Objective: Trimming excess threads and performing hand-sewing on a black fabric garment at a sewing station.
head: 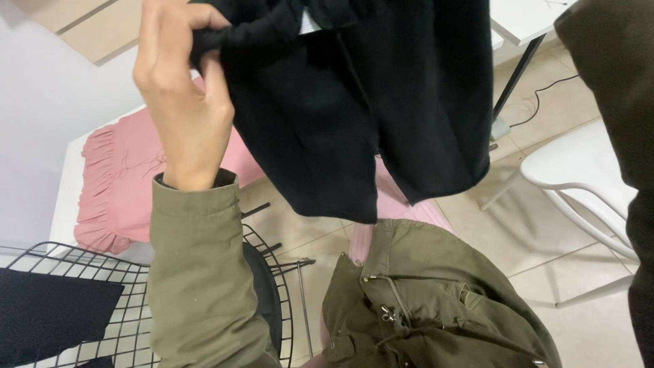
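Observation:
My left hand [180,102] is raised at the upper left, fingers pinched on the gathered waistband of a pair of black shorts [354,102]. The shorts hang down in front of me, both leg openings spread toward the middle of the view. My left arm wears an olive green sleeve [197,286]. Along the right edge only my right arm's dark olive sleeve [613,82] shows; that hand is out of the picture above. The shorts' top right corner runs out of view too.
A pink ruffled cloth [116,184] lies on a white table [65,184] at the left. Below it stands a black wire chair [102,300]. A white chair [579,163] is at the right, a white desk [524,17] with a black leg behind it. My olive jacket [422,293] fills the bottom.

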